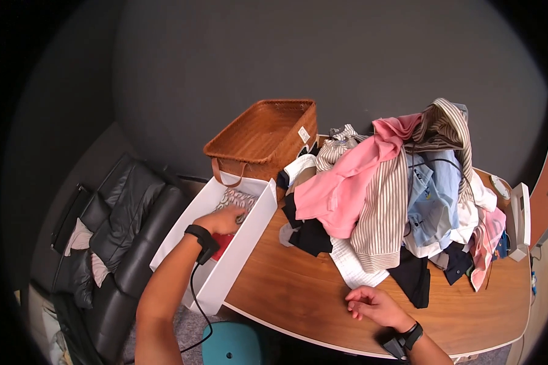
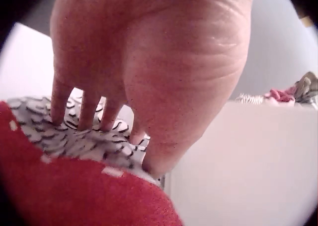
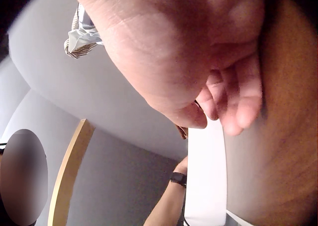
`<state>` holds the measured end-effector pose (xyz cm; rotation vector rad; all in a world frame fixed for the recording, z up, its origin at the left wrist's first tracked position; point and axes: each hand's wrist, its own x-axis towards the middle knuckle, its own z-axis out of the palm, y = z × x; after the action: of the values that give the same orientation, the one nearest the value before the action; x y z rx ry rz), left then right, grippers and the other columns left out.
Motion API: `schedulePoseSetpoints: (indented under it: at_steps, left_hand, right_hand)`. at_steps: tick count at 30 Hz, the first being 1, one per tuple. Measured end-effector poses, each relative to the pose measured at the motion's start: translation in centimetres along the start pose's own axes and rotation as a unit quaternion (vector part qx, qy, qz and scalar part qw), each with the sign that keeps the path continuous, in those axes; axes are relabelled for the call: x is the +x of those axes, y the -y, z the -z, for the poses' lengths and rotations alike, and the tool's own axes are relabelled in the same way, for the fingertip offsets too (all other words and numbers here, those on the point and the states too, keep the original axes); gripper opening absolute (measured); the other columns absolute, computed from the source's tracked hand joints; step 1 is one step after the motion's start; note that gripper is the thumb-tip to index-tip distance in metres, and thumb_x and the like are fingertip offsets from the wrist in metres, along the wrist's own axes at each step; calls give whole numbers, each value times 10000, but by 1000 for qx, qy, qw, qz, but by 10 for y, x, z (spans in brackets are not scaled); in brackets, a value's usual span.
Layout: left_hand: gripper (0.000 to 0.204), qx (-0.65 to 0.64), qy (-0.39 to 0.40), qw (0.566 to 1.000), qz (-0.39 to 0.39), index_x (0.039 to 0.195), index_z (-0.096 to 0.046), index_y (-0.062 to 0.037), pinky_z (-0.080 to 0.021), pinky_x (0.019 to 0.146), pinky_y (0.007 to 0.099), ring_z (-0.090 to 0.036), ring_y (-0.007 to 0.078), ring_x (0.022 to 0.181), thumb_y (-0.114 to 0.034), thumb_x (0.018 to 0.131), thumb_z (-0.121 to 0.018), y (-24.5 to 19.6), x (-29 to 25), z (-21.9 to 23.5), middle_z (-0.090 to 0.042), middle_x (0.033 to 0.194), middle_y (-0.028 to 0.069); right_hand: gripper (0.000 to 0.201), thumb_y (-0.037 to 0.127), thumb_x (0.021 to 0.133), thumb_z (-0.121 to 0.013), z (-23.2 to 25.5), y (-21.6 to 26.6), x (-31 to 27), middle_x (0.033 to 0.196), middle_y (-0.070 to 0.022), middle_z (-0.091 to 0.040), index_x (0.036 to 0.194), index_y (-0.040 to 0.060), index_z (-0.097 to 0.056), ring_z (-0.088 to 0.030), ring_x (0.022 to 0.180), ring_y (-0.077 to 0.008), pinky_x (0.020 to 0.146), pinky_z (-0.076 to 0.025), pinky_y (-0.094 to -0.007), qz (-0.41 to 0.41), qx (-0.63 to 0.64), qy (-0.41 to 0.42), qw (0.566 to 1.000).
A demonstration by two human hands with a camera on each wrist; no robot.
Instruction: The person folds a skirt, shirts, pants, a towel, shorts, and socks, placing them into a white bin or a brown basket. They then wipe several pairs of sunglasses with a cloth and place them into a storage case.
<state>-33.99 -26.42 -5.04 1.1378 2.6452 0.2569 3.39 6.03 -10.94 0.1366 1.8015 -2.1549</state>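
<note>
My left hand (image 1: pixel 222 220) reaches inside the white box (image 1: pixel 252 246). In the left wrist view the fingers of the left hand (image 2: pixel 149 72) point down and touch a black-and-white patterned cloth (image 2: pixel 84 141); a red cloth (image 2: pixel 89 191) lies nearer the camera. The patterned cloth (image 1: pixel 237 198) and red cloth (image 1: pixel 224 245) both lie in the box. Over the wooden table (image 1: pixel 286 283), in front of the clothes pile, is my right hand (image 1: pixel 376 306), its fingers loosely bent and holding nothing; the right wrist view shows the right hand (image 3: pixel 198 62) palm side.
A brown wicker basket (image 1: pixel 262 131) stands behind the box. Heaped clothes, with a pink garment (image 1: pixel 341 188) and striped garment (image 1: pixel 377 219), cover the table's middle and back. A white device (image 1: pixel 519 222) stands at right. A teal stool (image 1: pixel 231 344) is below; a black sofa (image 1: pixel 134 243) is left.
</note>
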Motion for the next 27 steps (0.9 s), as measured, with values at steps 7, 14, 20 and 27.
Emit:
schedulePoseSetpoints:
  at_steps: [7,14,20,27]
  left_hand:
    - [410,-61,6,994,-91,1159,-598,2,-480,903,396,-612,344,1030,-156,787,-667,-21,-10,12,-641,1089,221]
    - [177,-95,-106,990,19,938,-614,19,-505,721,339,-644,241,777,-109,816,-620,-97,-32,65,-670,857,127]
    - [147,-205,-182,953,-126,939,-607,19,-493,684,283,-594,132,713,-99,851,-614,-198,-27,66,-636,784,63]
    - [204,-217,-110,950,-195,975,-620,39,-522,704,315,-648,199,740,-124,852,-619,-262,-13,42,-647,812,140]
  right_hand:
    - [207,91,964,-571,2,-9,4,949,-12,-607,1164,34,-559,-599,807,-75,692,-512,-223,34,-28,22,999]
    - [216,135,978,-563,3,-14,8,917,-10,-591,1165,28,-546,-591,794,-71,667,-496,-220,48,-19,27,998]
    - [248,142,975,-558,5,-12,8,914,-13,-587,1195,32,-521,-586,783,-74,659,-493,-219,72,20,30,997]
    - [306,131,965,-556,23,132,-59,933,-32,-607,1245,34,-482,-605,756,-84,655,-514,-227,241,-78,-101,962]
